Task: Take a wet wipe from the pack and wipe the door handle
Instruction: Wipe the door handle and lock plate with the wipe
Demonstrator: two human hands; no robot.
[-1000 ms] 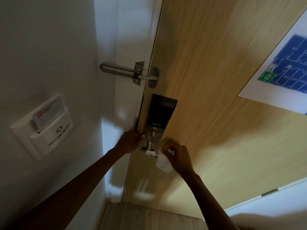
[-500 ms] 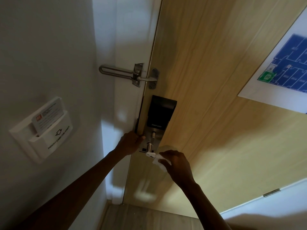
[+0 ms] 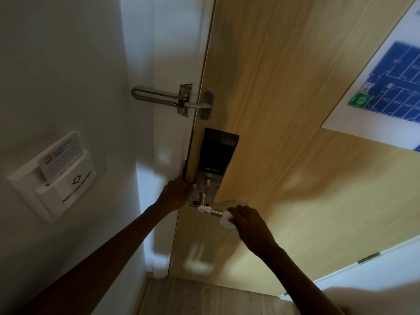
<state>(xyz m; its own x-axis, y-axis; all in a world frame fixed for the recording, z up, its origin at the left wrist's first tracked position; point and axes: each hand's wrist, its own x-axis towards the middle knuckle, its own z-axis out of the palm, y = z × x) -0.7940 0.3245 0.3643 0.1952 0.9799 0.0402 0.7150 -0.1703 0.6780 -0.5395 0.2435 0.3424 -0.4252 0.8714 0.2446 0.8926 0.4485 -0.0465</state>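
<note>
A silver lever door handle (image 3: 213, 212) sticks out from the metal plate under a black smart lock (image 3: 216, 151) on the wooden door (image 3: 284, 110). My right hand (image 3: 247, 220) grips a white wet wipe (image 3: 226, 221) wrapped round the free end of the handle. A small white bit of wipe (image 3: 203, 209) clings near the handle's base. My left hand (image 3: 177, 194) rests on the door's edge beside the lock plate, fingers curled round the edge. The wipe pack is not in view.
A metal swing-bar door guard (image 3: 172, 100) bridges frame and door above the lock. A white key-card holder (image 3: 56, 173) with a card in it is on the left wall. An evacuation plan (image 3: 386, 83) hangs on the door at the upper right. Wooden floor (image 3: 204, 296) lies below.
My right hand has slid with the wipe from the handle's base outward to its free end. My left hand has stayed on the door's edge.
</note>
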